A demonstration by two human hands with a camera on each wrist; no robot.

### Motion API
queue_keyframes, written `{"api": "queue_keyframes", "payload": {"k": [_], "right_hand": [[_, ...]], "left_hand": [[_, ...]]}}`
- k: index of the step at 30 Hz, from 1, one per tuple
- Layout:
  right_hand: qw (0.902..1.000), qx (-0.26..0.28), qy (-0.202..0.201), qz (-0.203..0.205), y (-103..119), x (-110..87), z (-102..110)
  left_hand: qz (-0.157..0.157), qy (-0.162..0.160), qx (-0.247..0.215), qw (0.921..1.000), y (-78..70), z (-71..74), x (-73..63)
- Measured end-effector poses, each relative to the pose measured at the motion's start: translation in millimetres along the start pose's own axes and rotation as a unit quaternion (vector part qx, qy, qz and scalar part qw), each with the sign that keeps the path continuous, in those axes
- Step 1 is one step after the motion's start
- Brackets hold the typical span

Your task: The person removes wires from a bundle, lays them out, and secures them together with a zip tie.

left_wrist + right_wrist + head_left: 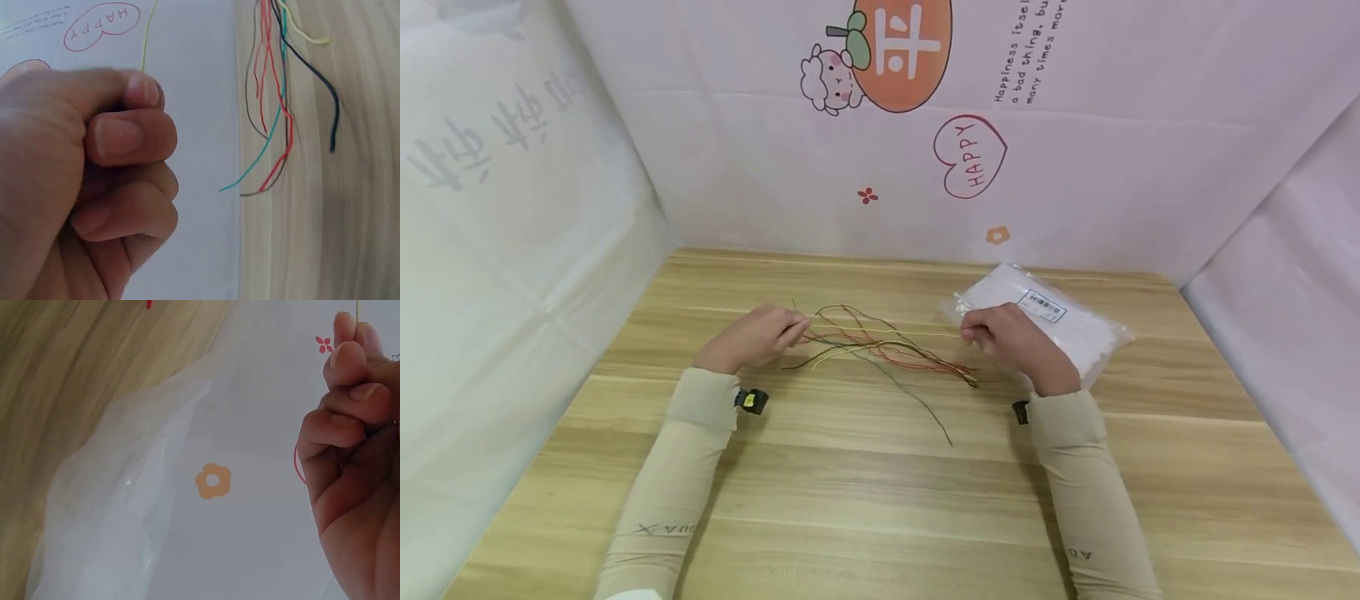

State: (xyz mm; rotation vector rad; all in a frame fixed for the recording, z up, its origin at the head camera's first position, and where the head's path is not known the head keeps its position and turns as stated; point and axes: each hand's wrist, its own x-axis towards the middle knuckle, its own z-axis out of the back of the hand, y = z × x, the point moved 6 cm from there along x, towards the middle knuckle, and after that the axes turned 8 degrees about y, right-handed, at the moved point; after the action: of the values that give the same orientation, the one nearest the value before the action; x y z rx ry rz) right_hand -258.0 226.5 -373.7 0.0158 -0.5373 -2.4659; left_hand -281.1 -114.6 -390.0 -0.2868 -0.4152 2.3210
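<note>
A thin yellow wire (910, 333) is stretched nearly straight between the two hands, raised over the table. My left hand (758, 337) pinches one end between thumb and forefinger; the other fingers are curled in the left wrist view. At the opposite end, my right hand (1017, 342) pinches the wire with its fingertips. Below the taut wire lies a loose tangle of several thin wires, red, black, yellow and green. The green wire (916, 398) trails off toward the front right. A black wire (334, 112) curves away from the bunch in the left wrist view.
A clear plastic bag (1086, 333) with white contents and a barcode label lies beside and behind the right hand. The wooden table (880, 508) meets a printed white cloth backdrop (760, 183), with more cloth at both sides.
</note>
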Motion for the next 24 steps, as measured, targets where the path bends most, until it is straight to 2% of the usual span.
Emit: {"api": "queue_keyframes", "payload": {"k": [5,10,19,24], "right_hand": [[0.9997,0.001,0.014,0.019,10,3.8,-4],[0.9989,-0.013,0.022,0.04,23,9.9,-9],[0.9975,-0.009,0.067,0.022,26,13.9,-24],[0.9966,-0.017,0.079,0.018,24,13.3,-27]], "left_hand": [[0.051,0.019,-0.012,0.9985,5.3,-5.1,0.1],[0.087,0.014,-0.024,0.9959,6.7,-7.7,-1.3],[0.107,0.01,0.009,0.9941,2.4,-11.9,3.4],[0.113,0.011,0.022,0.9933,0.5,-12.0,3.0]]}}
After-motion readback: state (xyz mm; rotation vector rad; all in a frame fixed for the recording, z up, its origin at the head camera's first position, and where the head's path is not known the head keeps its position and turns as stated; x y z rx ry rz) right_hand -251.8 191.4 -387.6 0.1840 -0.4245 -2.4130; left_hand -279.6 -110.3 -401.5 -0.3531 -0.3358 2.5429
